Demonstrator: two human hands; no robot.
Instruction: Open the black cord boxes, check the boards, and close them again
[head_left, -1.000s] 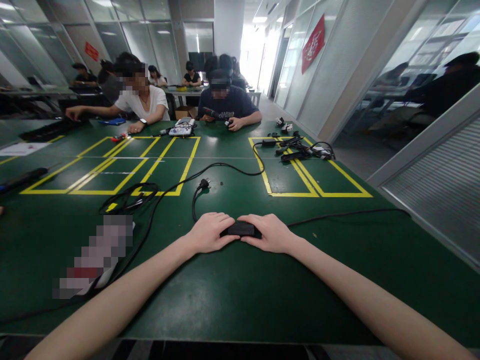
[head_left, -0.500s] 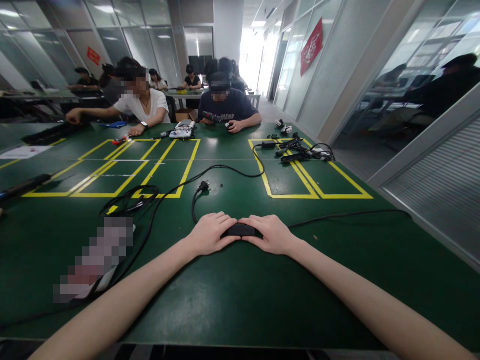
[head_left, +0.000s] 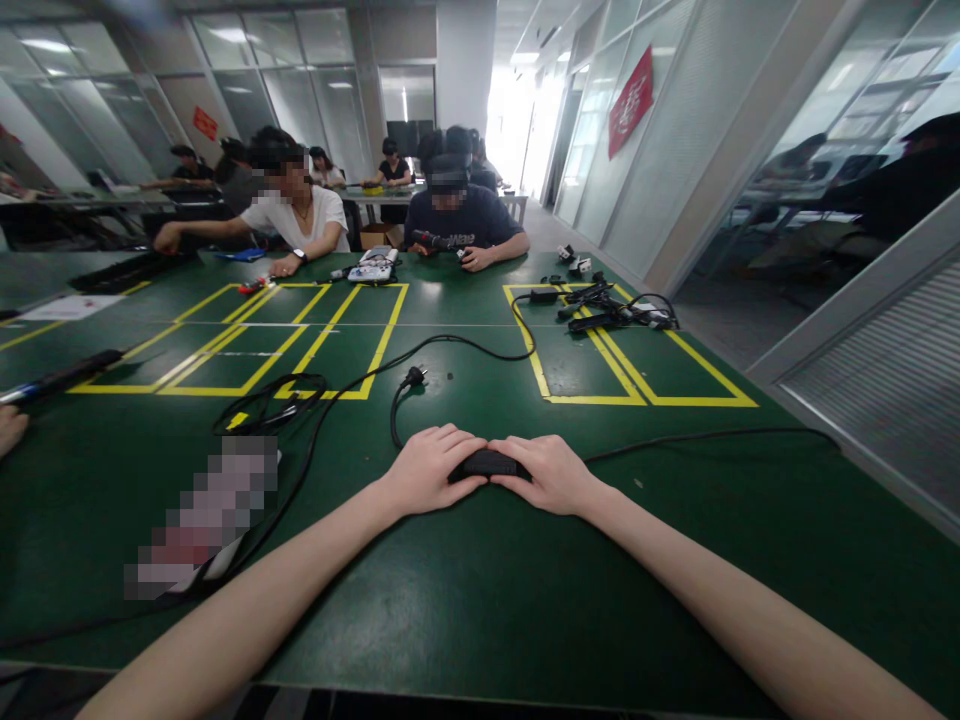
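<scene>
A small black power adapter [head_left: 485, 464] lies on the green table [head_left: 480, 590] straight ahead of me. My left hand [head_left: 427, 468] is curled over its left end and my right hand [head_left: 546, 472] over its right end, so both grip it. The fingertips of the two hands almost meet above it. A black cord runs from under the left hand to a loose plug [head_left: 412, 378], and a thinner cable [head_left: 712, 436] leads off to the right.
Yellow tape boxes [head_left: 247, 340] mark the table's far half. Coiled black cable [head_left: 270, 402] and a white device lie at the left. A pile of adapters and cords [head_left: 607, 308] sits at the far right. Two people work across the table.
My hands and the adapter keep the same grip. The view has shifted a little, so everything sits slightly further right and lower in the picture.
</scene>
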